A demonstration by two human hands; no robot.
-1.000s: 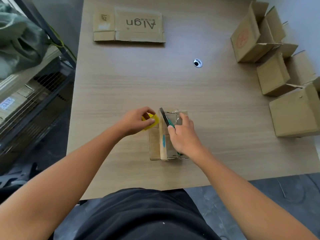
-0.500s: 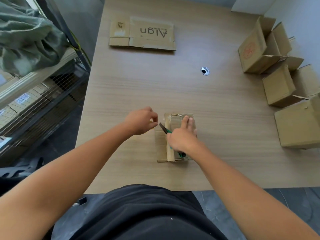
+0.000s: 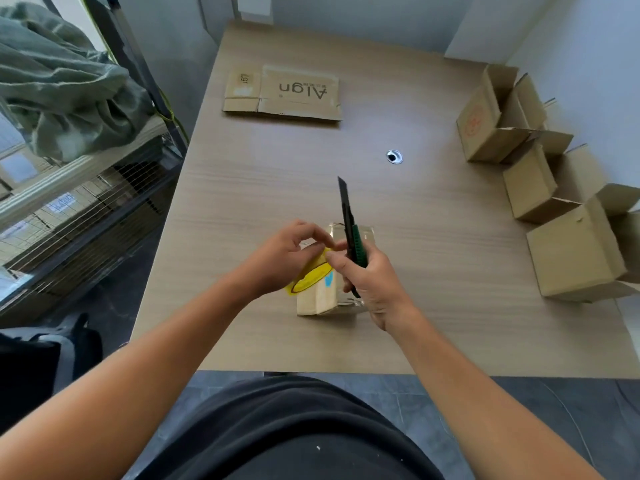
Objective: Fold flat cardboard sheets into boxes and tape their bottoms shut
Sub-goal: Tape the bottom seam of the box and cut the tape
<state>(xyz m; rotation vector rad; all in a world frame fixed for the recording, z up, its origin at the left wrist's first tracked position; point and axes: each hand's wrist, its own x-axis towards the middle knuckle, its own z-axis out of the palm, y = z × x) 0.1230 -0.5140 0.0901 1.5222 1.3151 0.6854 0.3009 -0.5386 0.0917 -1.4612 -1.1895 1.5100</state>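
Done so far: at least three folded boxes (image 3: pixel 575 254) stand along the right side of the table (image 3: pixel 242 188), their flaps loose and open toward the wall.
Left to do: a flat cardboard sheet (image 3: pixel 282 93), printed side up, lies unfolded at the far end, well apart from the work. I cannot tell whether it is one sheet or a thin stack.
Box in hand: a small box (image 3: pixel 318 301) lies on the table near the front edge. A glossy film shows at its far end, which I take for tape, so its bottom looks close to sealed.
Left grip: the left grip (image 3: pixel 284 258) is curled round a yellow tape roll (image 3: pixel 311 273), with thumb and forefinger pinched together above it. Whether they nip a loose tape end I cannot tell.
Right grip: the right grip (image 3: pixel 374 282) is clenched on the green handle of a utility knife (image 3: pixel 348 216), whose black tip points away from the person.
Box relative to the grips: it sits directly beneath both, partly hidden. The roll is over its top face, touching or just above, I cannot tell which.
Likely step: cutting the tape free from the roll.
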